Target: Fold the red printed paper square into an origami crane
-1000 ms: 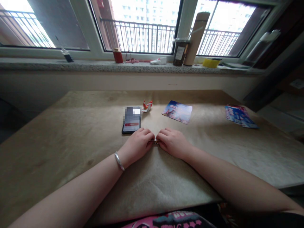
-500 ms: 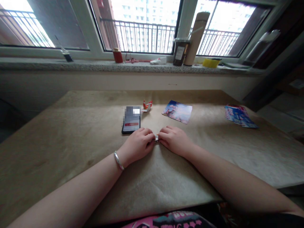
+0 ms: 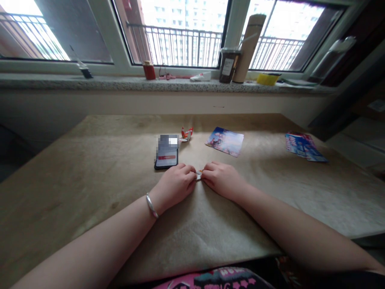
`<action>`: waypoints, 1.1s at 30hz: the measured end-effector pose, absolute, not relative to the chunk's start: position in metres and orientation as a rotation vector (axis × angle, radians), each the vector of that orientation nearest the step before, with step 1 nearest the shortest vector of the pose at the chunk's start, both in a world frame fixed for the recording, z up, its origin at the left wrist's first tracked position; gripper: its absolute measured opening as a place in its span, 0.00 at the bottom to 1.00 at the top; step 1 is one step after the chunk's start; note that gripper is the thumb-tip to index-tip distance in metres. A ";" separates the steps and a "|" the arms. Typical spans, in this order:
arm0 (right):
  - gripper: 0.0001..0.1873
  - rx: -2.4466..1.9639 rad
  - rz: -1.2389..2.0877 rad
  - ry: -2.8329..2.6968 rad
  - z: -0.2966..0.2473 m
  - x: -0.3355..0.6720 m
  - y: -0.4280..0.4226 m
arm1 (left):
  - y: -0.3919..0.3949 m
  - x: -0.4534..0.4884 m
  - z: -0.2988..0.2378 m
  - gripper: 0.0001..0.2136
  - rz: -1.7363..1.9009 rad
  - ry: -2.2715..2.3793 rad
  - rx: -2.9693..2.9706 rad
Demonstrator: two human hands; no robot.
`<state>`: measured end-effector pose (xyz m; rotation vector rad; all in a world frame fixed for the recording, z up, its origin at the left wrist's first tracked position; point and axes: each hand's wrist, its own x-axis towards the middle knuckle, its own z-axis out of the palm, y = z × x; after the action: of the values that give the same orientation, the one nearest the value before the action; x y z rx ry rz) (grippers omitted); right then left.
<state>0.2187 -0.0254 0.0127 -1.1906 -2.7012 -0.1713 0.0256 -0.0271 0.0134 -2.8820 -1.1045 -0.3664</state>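
Between my two hands is a small folded piece of paper (image 3: 199,176), white with a bit of orange, low over the table. The closed fingers of my left hand (image 3: 178,182) pinch its left end; a silver bangle circles that wrist. On the opposite end, my right hand (image 3: 223,180) grips with curled fingers. Most of the paper is hidden by the fingers, so its full shape does not show. A smartphone (image 3: 167,159) lies just beyond my left hand, its screen lit and partly blurred out. Behind it to the right stands a small red and white folded paper piece (image 3: 187,133).
Blue-and-pink printed sheets (image 3: 225,141) lie beyond my right hand, with more printed sheets (image 3: 304,147) fanned out at the far right. On the granite windowsill (image 3: 120,83) stand a red jar (image 3: 149,71), a dark lidded cup (image 3: 229,66), a tall tan cylinder (image 3: 250,48) and yellow tape (image 3: 267,79).
Both hands have shifted very slightly toward me, still gripping the paper. A little more of its orange and white surface shows between the fingers.
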 end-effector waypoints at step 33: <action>0.09 -1.161 0.096 -2.617 0.012 0.225 -0.018 | -0.023 0.025 0.009 0.08 -0.484 -1.003 -2.991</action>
<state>0.2253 -0.0181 0.0116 -1.1605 -2.6168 0.0963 0.0254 -0.0226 0.0088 -2.9907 -1.0032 -0.4835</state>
